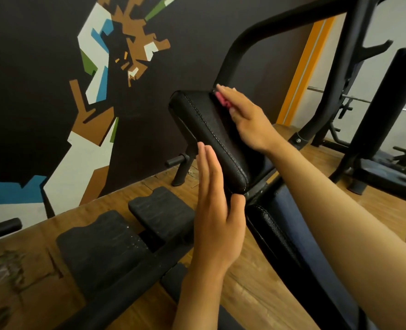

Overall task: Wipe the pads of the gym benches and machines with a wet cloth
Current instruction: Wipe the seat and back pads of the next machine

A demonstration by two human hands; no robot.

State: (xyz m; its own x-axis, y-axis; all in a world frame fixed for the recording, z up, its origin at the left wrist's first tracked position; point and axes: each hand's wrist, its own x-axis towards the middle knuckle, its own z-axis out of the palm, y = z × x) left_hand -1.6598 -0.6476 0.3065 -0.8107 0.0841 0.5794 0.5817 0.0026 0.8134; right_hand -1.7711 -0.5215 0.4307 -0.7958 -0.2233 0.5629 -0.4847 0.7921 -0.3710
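A black, stitched, leather-look rectangular pad (211, 136) stood tilted on a black metal machine frame (256, 36). The right hand (247, 115) lay flat on the pad's upper far edge, its straight fingers (228, 96) pressing a small pink cloth (222, 99) against the surface. The left hand (215, 210) was held edge-on with straight fingers beside the pad's near left side, its thumb touching the pad's lower corner. Below, two black ribbed foam blocks (116, 236) sat on a black bar over the brown wood-pattern floor (256, 289). A dark wall with a brown, white, blue and green angular mural (106, 75) rose behind.
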